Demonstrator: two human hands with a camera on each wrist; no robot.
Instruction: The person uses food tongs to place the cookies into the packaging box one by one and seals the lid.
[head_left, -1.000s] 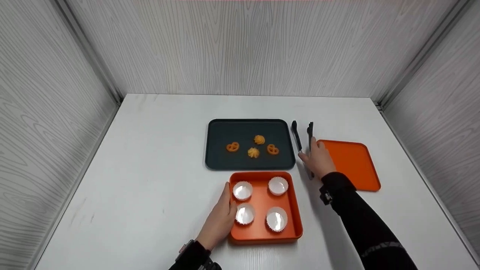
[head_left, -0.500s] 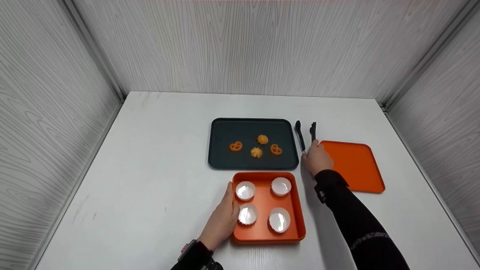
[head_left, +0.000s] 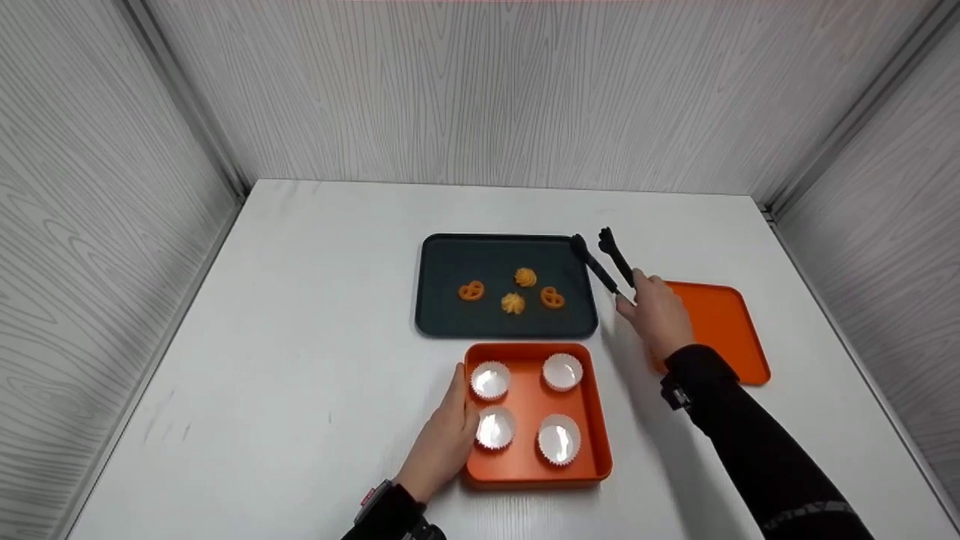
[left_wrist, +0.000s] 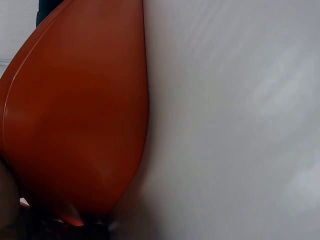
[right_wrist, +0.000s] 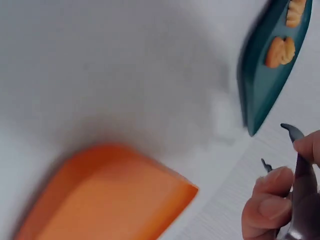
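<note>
My right hand (head_left: 658, 315) holds black-tipped tongs (head_left: 615, 259), with their arms spread apart. Their tips point away toward the back, and one overlaps the right rim of the dark green tray (head_left: 435, 322) in the head view. In the right wrist view the thumb and fingers (right_wrist: 272, 202) pinch the tongs' arms. On the tray lie two pretzels (head_left: 471, 291) and two swirled yellow cookies (head_left: 525, 277). My left hand (head_left: 441, 442) grips the left wall of a square orange box (head_left: 525, 472), index finger along the rim. White paper baking cups (head_left: 559, 440) stand inside the box.
A flat orange tray (head_left: 724, 330) lies at the right, partly beneath the right hand and forearm. Grey wood-grain panels (head_left: 480, 90) close off the back and both sides of the white table (head_left: 315, 300).
The right hand has taken hold of the tongs, shifted slightly right and swung their tips leftward to the tray's right edge. The left hand stays on the box.
</note>
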